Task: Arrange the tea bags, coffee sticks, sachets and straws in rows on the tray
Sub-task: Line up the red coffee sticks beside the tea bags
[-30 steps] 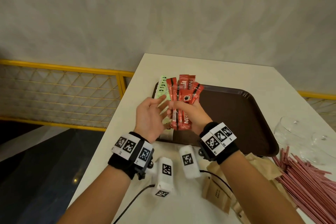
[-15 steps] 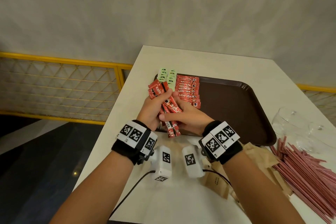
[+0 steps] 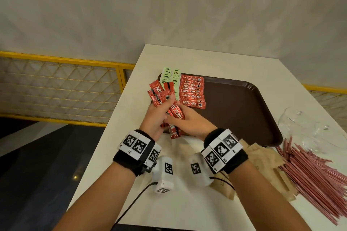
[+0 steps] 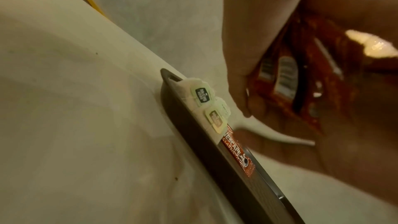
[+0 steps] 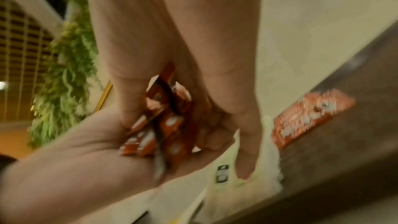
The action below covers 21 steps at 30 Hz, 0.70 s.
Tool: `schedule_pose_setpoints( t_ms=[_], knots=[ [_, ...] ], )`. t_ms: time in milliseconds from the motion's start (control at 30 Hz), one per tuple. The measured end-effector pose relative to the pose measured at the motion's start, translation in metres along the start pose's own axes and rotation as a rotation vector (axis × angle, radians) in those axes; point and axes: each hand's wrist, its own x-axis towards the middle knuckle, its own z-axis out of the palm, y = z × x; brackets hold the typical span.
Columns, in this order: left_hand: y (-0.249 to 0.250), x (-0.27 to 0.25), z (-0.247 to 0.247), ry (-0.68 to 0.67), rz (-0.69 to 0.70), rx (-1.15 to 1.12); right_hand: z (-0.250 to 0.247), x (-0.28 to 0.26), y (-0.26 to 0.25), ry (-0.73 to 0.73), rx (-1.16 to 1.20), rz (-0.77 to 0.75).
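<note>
**Both hands grip a fan of red coffee sticks over the tray's near left corner**

The left hand (image 3: pixel 156 116) and the right hand (image 3: pixel 189 123) meet above the near left edge of the brown tray (image 3: pixel 244 110). Together they hold a loose bundle of red Nescafé coffee sticks (image 3: pixel 165 99), fanned out at the far end and bunched at the near end. The left hand's fingers are curled round the bundle, thumb lying across the top. The right hand grasps the same sticks from the right side, its fingers wrapped under them; the right wrist view, blurred, shows the sticks (image 5: pixel 163 125) clamped between the two palms.

On the tray's far left corner lie two short columns of pale green tea bags (image 3: pixel 170 78), overlapping one another. Just to their right sits a neat overlapping row of red coffee sticks (image 3: pixel 192 91), labels up. The left wrist view shows the tea bags (image 4: pixel 202 94) at the tray's rim.

On the white table (image 3: pixel 225 56), near the right forearm, lies a heap of brown paper sachets (image 3: pixel 262 159). Beside it, further right, spreads a pile of thin red straws (image 3: pixel 315 170). Clear glass vessels (image 3: pixel 300 124) stand beyond the straws.
</note>
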Motion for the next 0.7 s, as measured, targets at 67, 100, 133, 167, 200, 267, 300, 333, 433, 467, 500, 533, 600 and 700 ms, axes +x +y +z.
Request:
schedule_pose_setpoints(
  t_ms=[67,100,133,167,200,267,300,333,433,467,500,533,600,700],
  knots=[
    [0.0,0.001,-0.002,-0.016,-0.055,0.008,-0.006,-0.001,0.001,-0.005,-0.097,0.009],
    [0.002,0.001,-0.003,-0.023,-0.077,0.007,-0.008,-0.002,0.0,0.026,-0.112,0.035],
    [0.003,0.002,-0.004,-0.028,-0.092,0.001,-0.01,-0.003,-0.001,0.098,-0.109,0.078],
    [0.005,0.002,-0.006,-0.024,-0.103,-0.01,-0.012,-0.004,-0.004,0.201,-0.093,0.118],
    [0.007,0.002,-0.007,-0.017,-0.11,-0.004,-0.015,-0.003,-0.006,0.309,-0.071,0.126],
    [0.007,0.001,-0.01,-0.018,-0.111,0.059,-0.023,-0.002,-0.013,0.412,-0.08,0.069],
    [0.007,0.0,-0.011,-0.045,-0.109,0.107,-0.027,0.0,-0.018,0.386,-0.122,0.042],
    [0.007,-0.001,-0.01,-0.078,-0.106,0.158,-0.029,0.002,-0.021,0.327,-0.168,0.025],
    [0.006,-0.001,-0.007,-0.113,-0.087,0.232,-0.033,0.01,-0.023,0.17,-0.145,0.052],
    [0.005,-0.001,-0.007,-0.111,-0.081,0.237,-0.034,0.012,-0.023,0.156,-0.083,0.063],
    [0.005,-0.001,-0.007,-0.108,-0.078,0.238,-0.036,0.013,-0.022,0.156,-0.022,0.067],
    [0.005,-0.001,-0.007,-0.11,-0.08,0.235,-0.038,0.013,-0.02,0.163,0.022,0.07],
    [0.004,-0.001,-0.008,-0.12,-0.089,0.2,-0.042,0.012,-0.019,0.166,0.087,0.068],
    [0.005,-0.003,-0.009,-0.13,-0.096,0.143,-0.044,0.012,-0.018,0.176,0.151,0.041]
  ],
)
